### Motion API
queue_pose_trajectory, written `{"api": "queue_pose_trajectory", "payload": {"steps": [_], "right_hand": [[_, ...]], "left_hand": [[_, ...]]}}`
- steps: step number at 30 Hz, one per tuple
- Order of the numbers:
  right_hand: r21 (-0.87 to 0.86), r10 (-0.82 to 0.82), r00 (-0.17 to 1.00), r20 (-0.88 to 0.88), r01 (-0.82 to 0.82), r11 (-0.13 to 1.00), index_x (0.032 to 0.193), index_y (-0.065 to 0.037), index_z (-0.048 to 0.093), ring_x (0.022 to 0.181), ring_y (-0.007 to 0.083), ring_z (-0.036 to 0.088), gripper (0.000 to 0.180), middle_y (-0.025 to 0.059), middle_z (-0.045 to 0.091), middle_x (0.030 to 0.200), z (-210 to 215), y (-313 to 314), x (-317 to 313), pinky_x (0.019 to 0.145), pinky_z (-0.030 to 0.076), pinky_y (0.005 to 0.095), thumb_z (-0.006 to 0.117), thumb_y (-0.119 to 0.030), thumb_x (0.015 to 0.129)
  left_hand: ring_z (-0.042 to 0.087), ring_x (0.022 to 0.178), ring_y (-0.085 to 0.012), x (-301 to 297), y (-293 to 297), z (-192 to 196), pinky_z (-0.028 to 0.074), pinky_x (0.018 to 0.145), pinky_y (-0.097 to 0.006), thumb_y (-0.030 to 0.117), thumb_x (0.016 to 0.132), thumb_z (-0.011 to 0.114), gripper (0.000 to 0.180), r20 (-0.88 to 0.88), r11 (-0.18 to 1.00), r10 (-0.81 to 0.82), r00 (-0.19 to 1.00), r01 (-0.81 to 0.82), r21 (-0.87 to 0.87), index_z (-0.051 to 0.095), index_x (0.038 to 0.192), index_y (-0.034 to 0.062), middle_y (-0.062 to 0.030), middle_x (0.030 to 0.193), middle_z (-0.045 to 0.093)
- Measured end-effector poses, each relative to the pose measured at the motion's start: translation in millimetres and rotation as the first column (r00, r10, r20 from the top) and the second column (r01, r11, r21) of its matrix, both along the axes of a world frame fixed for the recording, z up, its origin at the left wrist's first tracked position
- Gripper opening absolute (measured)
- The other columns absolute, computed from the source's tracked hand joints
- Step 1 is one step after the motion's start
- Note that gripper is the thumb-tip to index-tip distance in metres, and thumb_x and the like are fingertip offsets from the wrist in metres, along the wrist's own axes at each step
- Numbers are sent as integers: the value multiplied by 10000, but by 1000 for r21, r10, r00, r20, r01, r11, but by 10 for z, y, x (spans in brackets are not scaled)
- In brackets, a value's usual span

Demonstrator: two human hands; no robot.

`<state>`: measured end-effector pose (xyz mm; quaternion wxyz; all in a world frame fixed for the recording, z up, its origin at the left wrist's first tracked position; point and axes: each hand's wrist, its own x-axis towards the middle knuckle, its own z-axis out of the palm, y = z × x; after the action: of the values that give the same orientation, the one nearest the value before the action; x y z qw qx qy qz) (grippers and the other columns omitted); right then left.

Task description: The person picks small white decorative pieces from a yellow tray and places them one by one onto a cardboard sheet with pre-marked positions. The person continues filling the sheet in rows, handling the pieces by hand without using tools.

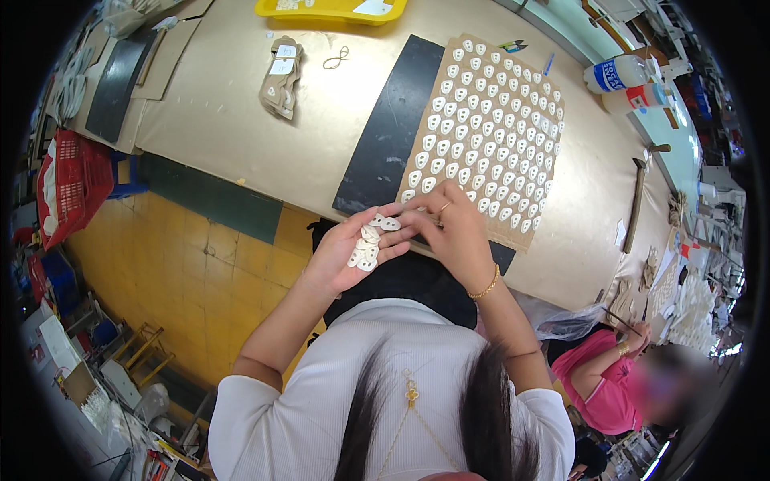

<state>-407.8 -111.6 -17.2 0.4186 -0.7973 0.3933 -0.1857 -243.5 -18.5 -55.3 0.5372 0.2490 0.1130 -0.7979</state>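
My left hand [341,255] is turned palm up, cradling a small pile of flat white oval pieces with dark holes [365,250]. One more such piece [390,224] lies at its fingertips. My right hand [455,228] meets those fingertips, its fingers bent together beside that piece; whether they pinch anything is hidden. Just beyond the hands, a brown cardboard sheet [491,70] carries rows of similar white pieces laid flat. It rests partly over a black board [383,132] on the table.
A wrapped brown bundle [281,80] and a rubber band [336,58] lie on the table [216,96]. Behind stands a yellow tray [329,13]. At right are bottles [618,74], a hammer [635,204] and a co-worker in pink [601,377]. A red basket [76,188] stands left.
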Motion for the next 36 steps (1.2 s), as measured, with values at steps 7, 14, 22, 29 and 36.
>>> {"api": "queue_pose_trajectory", "payload": {"steps": [7,14,22,29,36], "right_hand": [[-177,23,1000,-19,-26,984,833,-13,633,650,187,551,124,69,579,851,-122,131,-101,609,459,293,722,-69,767],[311,-244,968,57,216,926,793,-28,517,605,41,465,181,33,641,791,-112,59,-455,557,410,200,695,-51,817],[336,-361,933,9,337,880,944,15,646,716,109,641,137,67,672,800,-189,4,-439,636,497,237,681,-70,842],[197,-256,953,-162,286,938,896,-6,686,697,136,654,108,96,682,806,-207,-57,-324,634,505,268,683,-94,833],[-315,-215,958,-192,148,938,855,-57,662,798,251,563,121,71,572,834,-324,-55,-312,740,434,364,719,-99,757]], "left_hand": [[580,1119,-273,-150,41,-144,451,1017,-433,211,1000,409,428,-45,999,-24,999,26,24,415,1317,-75,-206,1201,565],[642,926,-208,-135,-30,17,544,790,-336,235,998,448,404,185,988,-143,972,129,90,463,1294,-39,-162,1081,623],[455,460,-85,-106,-38,5,323,353,-188,202,1001,466,338,269,987,-150,951,130,91,507,1241,-33,-53,740,566],[457,452,-79,-110,-15,0,323,350,-179,199,1002,462,336,260,988,-148,954,130,85,507,1240,-34,-51,743,568],[444,443,-75,-107,-30,37,308,343,-179,199,1000,468,343,287,986,-160,944,142,82,506,1239,-43,-46,735,561]]}}
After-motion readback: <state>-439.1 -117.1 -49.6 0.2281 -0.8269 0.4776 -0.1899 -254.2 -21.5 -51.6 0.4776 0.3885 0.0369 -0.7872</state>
